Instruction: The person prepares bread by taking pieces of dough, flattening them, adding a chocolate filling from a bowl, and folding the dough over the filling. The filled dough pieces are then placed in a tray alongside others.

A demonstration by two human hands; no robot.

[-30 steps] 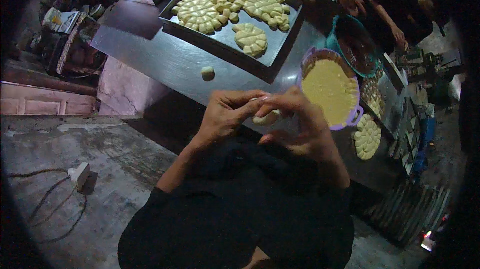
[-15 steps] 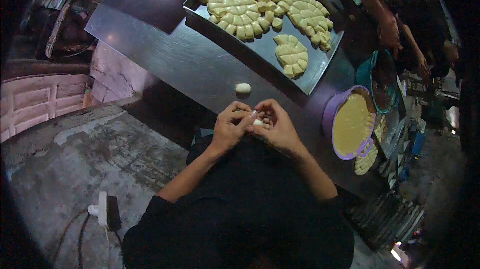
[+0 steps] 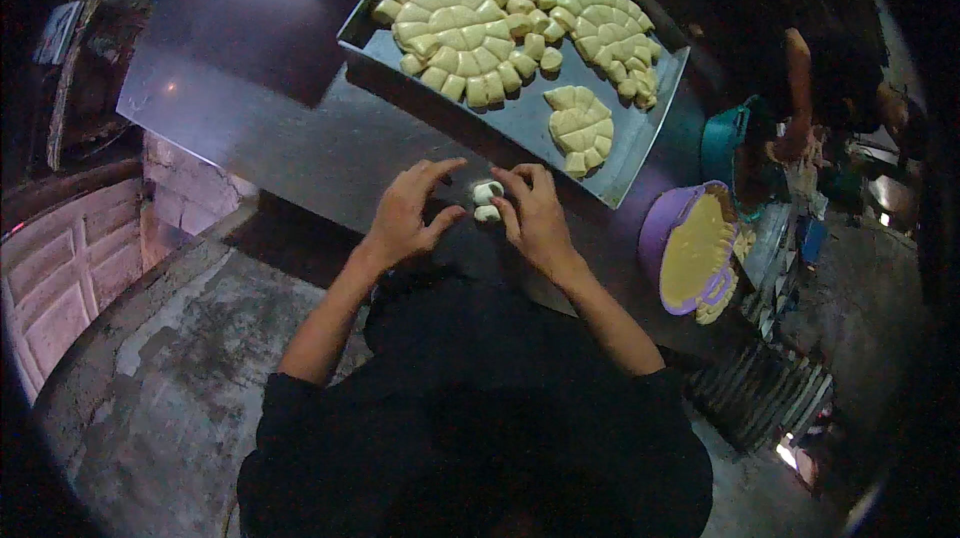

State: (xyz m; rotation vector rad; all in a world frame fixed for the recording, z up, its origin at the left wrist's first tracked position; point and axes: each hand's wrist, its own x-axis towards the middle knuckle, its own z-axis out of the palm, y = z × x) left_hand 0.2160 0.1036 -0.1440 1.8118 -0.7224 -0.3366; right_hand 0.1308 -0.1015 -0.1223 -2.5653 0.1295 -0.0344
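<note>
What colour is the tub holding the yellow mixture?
The tub is purple, seen best in the head view.

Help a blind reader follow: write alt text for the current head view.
A person's right hand is at two small dough pieces over a table, the left hand open beside them. Beyond, a tray holds shaped doughs; to the right, a purple basin of yellow mixture.

The light is dim; a small glare marks the metal table [image 3: 250, 108]; lines bend toward the black rim.
</note>
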